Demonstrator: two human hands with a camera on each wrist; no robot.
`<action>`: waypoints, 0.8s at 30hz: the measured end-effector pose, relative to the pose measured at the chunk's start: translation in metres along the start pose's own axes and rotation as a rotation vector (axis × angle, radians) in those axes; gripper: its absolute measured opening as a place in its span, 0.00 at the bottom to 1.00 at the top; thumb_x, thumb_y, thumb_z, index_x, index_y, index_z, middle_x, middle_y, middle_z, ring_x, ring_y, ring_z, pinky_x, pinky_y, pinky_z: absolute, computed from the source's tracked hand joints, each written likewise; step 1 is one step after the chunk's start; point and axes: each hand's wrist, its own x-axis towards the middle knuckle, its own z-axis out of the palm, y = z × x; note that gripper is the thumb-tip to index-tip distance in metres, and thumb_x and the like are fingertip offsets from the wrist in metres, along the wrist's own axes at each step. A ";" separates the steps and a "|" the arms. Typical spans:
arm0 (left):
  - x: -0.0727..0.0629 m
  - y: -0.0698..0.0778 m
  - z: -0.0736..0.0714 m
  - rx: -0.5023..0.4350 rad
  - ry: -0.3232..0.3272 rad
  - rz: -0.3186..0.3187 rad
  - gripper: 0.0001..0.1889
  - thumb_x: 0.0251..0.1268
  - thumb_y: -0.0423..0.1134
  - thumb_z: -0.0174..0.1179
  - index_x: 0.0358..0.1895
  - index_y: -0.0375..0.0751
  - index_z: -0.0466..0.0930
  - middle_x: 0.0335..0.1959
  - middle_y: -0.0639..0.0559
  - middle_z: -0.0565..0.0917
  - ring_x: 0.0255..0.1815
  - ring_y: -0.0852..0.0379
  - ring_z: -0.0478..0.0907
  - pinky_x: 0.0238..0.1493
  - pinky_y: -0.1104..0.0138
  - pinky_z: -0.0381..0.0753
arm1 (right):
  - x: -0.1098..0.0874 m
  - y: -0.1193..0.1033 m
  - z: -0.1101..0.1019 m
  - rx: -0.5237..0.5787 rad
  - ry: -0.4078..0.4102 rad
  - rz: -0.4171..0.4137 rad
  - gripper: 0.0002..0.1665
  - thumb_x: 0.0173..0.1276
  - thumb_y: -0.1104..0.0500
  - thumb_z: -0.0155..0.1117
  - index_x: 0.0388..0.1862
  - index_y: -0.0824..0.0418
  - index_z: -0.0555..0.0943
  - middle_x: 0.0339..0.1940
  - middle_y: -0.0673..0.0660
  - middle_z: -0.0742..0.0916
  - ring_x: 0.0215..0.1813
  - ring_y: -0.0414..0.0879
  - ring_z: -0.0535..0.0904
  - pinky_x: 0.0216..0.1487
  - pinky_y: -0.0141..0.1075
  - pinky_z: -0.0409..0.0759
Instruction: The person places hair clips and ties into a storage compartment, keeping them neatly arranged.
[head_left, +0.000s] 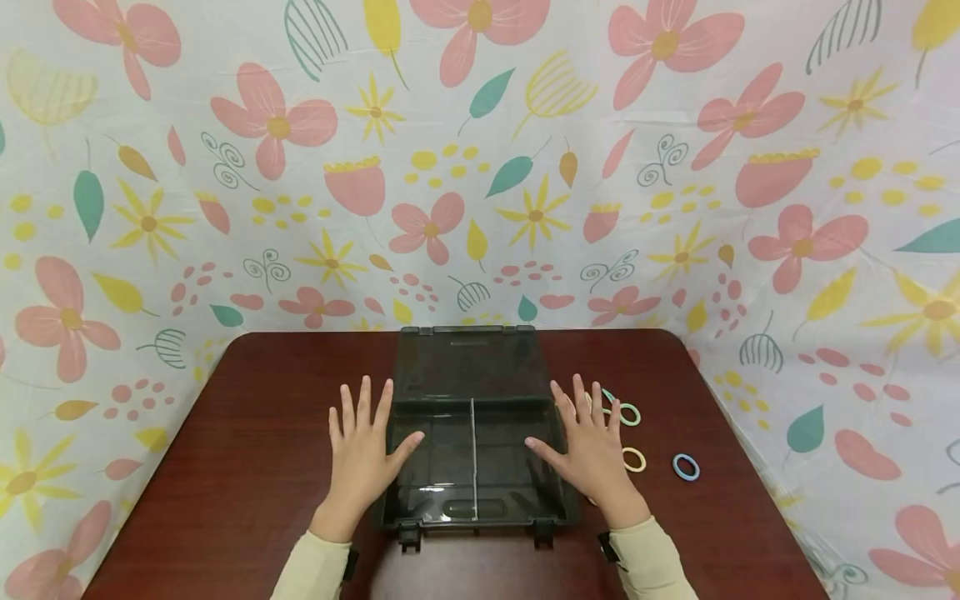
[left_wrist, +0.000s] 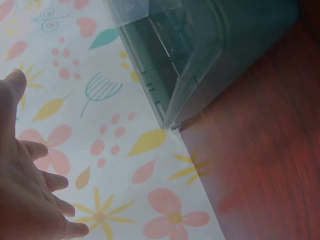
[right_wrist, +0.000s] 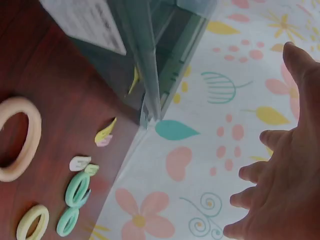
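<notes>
A dark see-through plastic case (head_left: 435, 467) lies on the table with its lid (head_left: 471, 362) folded back. A thin divider (head_left: 474, 458) splits its inside into two compartments, and two latches stick out at the front. My left hand (head_left: 362, 458) is spread over the case's left side, fingers straight and holding nothing. Over the right side, my right hand (head_left: 592, 457) is likewise spread and holds nothing. It partly hides small items beside the case. Whether either hand touches the case, I cannot tell.
Right of the case lie a blue ring (head_left: 686, 467), a yellow ring (head_left: 633, 459) and a green ring (head_left: 630, 414), like hair ties. Small clip-like pieces, one yellow (right_wrist: 105, 132) and one white (right_wrist: 80, 163), lie near them. A flower-patterned cloth (head_left: 480, 167) stands behind the table (head_left: 262, 450).
</notes>
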 end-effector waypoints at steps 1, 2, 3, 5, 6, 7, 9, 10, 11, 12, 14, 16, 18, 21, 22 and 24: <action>0.000 -0.001 0.000 -0.015 0.005 0.002 0.49 0.59 0.63 0.61 0.78 0.48 0.48 0.77 0.37 0.44 0.76 0.36 0.30 0.68 0.36 0.37 | 0.000 0.001 -0.001 0.007 0.003 -0.002 0.57 0.57 0.29 0.62 0.79 0.50 0.53 0.78 0.63 0.50 0.77 0.64 0.38 0.69 0.65 0.34; 0.001 -0.002 -0.001 -0.029 0.009 0.002 0.48 0.60 0.62 0.61 0.78 0.47 0.48 0.77 0.38 0.44 0.76 0.36 0.30 0.68 0.37 0.37 | 0.001 0.003 -0.003 0.014 0.011 -0.006 0.57 0.57 0.30 0.63 0.78 0.51 0.53 0.78 0.63 0.51 0.77 0.65 0.39 0.69 0.65 0.35; 0.001 -0.002 -0.001 -0.044 0.008 0.000 0.48 0.60 0.62 0.61 0.78 0.47 0.48 0.77 0.38 0.44 0.76 0.37 0.30 0.69 0.37 0.37 | 0.001 0.005 -0.004 0.021 0.016 -0.008 0.57 0.57 0.30 0.64 0.78 0.51 0.53 0.78 0.63 0.51 0.77 0.65 0.40 0.69 0.65 0.36; 0.000 -0.004 -0.001 -0.075 0.004 -0.004 0.48 0.61 0.60 0.61 0.78 0.46 0.48 0.77 0.38 0.44 0.76 0.37 0.30 0.69 0.37 0.37 | 0.002 0.010 -0.005 0.033 0.016 -0.007 0.56 0.58 0.31 0.63 0.79 0.51 0.53 0.78 0.62 0.51 0.77 0.64 0.40 0.70 0.64 0.37; 0.000 -0.005 -0.002 -0.092 0.006 -0.005 0.47 0.61 0.59 0.62 0.77 0.45 0.48 0.77 0.38 0.44 0.76 0.37 0.31 0.69 0.37 0.38 | 0.002 0.012 -0.006 0.040 0.014 -0.007 0.56 0.59 0.31 0.63 0.79 0.51 0.52 0.78 0.62 0.51 0.77 0.64 0.40 0.70 0.64 0.37; 0.000 -0.006 -0.002 -0.108 0.006 -0.006 0.47 0.61 0.58 0.62 0.77 0.45 0.48 0.77 0.38 0.44 0.76 0.37 0.31 0.69 0.37 0.38 | 0.002 0.014 -0.008 0.049 0.019 -0.010 0.56 0.59 0.32 0.63 0.79 0.51 0.53 0.78 0.62 0.52 0.77 0.64 0.41 0.70 0.64 0.38; 0.000 -0.008 -0.003 -0.133 0.006 -0.008 0.47 0.62 0.57 0.62 0.77 0.44 0.49 0.77 0.38 0.46 0.76 0.36 0.33 0.69 0.37 0.39 | 0.002 0.019 -0.010 0.066 0.030 -0.017 0.55 0.60 0.33 0.64 0.78 0.52 0.53 0.78 0.62 0.53 0.77 0.64 0.43 0.70 0.64 0.41; 0.000 -0.009 -0.003 -0.149 0.007 -0.008 0.46 0.62 0.56 0.63 0.77 0.43 0.49 0.77 0.37 0.46 0.76 0.36 0.33 0.69 0.37 0.39 | 0.002 0.021 -0.011 0.076 0.037 -0.022 0.54 0.61 0.34 0.64 0.78 0.52 0.53 0.78 0.62 0.54 0.76 0.64 0.44 0.70 0.64 0.42; 0.000 -0.009 -0.004 -0.165 0.008 -0.006 0.46 0.62 0.56 0.63 0.77 0.43 0.50 0.77 0.37 0.47 0.76 0.36 0.34 0.69 0.37 0.40 | 0.002 0.024 -0.012 0.086 0.044 -0.026 0.53 0.61 0.35 0.65 0.78 0.52 0.54 0.78 0.63 0.55 0.76 0.64 0.45 0.70 0.64 0.43; 0.000 -0.010 -0.004 -0.180 0.008 -0.005 0.46 0.62 0.55 0.63 0.77 0.42 0.50 0.76 0.37 0.47 0.76 0.36 0.35 0.68 0.37 0.40 | 0.001 0.026 -0.013 0.093 0.052 -0.030 0.53 0.61 0.36 0.65 0.78 0.52 0.54 0.77 0.63 0.56 0.76 0.64 0.46 0.70 0.64 0.45; 0.000 -0.011 -0.005 -0.209 0.004 -0.003 0.45 0.62 0.53 0.64 0.76 0.41 0.51 0.76 0.37 0.48 0.76 0.35 0.36 0.68 0.37 0.41 | 0.001 0.031 -0.014 0.102 0.068 -0.038 0.52 0.61 0.38 0.66 0.78 0.52 0.55 0.77 0.63 0.58 0.76 0.64 0.48 0.69 0.63 0.47; 0.000 -0.013 -0.005 -0.236 -0.001 -0.002 0.44 0.63 0.52 0.64 0.76 0.41 0.51 0.76 0.37 0.49 0.76 0.35 0.37 0.68 0.36 0.42 | 0.000 0.035 -0.015 0.114 0.086 -0.044 0.51 0.62 0.40 0.66 0.78 0.52 0.55 0.76 0.64 0.60 0.75 0.64 0.50 0.69 0.63 0.49; 0.001 -0.015 -0.005 -0.255 -0.005 -0.004 0.44 0.63 0.51 0.64 0.76 0.40 0.51 0.76 0.37 0.49 0.76 0.35 0.38 0.68 0.36 0.43 | 0.001 0.039 -0.016 0.126 0.105 -0.051 0.50 0.62 0.41 0.67 0.77 0.53 0.57 0.75 0.65 0.61 0.75 0.64 0.52 0.68 0.64 0.50; 0.001 -0.018 -0.004 -0.286 -0.005 -0.007 0.43 0.63 0.49 0.64 0.76 0.40 0.52 0.75 0.36 0.50 0.76 0.35 0.39 0.66 0.34 0.44 | 0.000 0.046 -0.018 0.151 0.120 -0.049 0.48 0.63 0.43 0.67 0.77 0.54 0.58 0.74 0.65 0.62 0.74 0.64 0.53 0.67 0.64 0.52; 0.001 -0.020 -0.003 -0.295 -0.004 -0.008 0.43 0.63 0.48 0.64 0.76 0.39 0.52 0.75 0.36 0.51 0.75 0.34 0.40 0.66 0.34 0.45 | 0.000 0.048 -0.018 0.156 0.124 -0.047 0.47 0.63 0.43 0.67 0.76 0.55 0.58 0.74 0.65 0.63 0.74 0.64 0.54 0.66 0.64 0.53; 0.000 -0.022 -0.002 -0.317 -0.001 -0.008 0.43 0.63 0.47 0.65 0.76 0.39 0.52 0.75 0.36 0.52 0.75 0.34 0.41 0.65 0.33 0.46 | -0.002 0.053 -0.019 0.170 0.127 -0.037 0.46 0.64 0.45 0.66 0.76 0.56 0.59 0.74 0.65 0.63 0.74 0.65 0.54 0.66 0.64 0.55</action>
